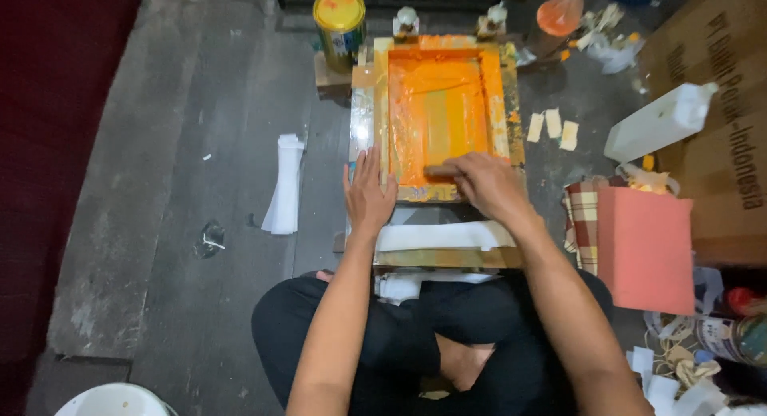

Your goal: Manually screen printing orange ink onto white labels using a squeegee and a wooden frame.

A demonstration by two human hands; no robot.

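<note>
A wooden screen-printing frame (497, 80) covered in orange ink lies flat on a low stand in front of me. My left hand (367, 194) rests flat, fingers apart, on the frame's near left corner. My right hand (483, 183) is closed on a squeegee (441, 171) at the near edge of the inked screen; the hand hides most of it. Under the frame's near edge a white strip of paper (439, 236) lies on the stand. I sit cross-legged in black clothes.
A yellow-lidded tin can (339, 20) stands at the frame's far left. A stack of white paper strips (284, 184) lies on the grey floor to the left. At right are a pink block (643, 248), a checked cloth (582, 216), a white jug (659, 122) and cardboard boxes (719, 104).
</note>
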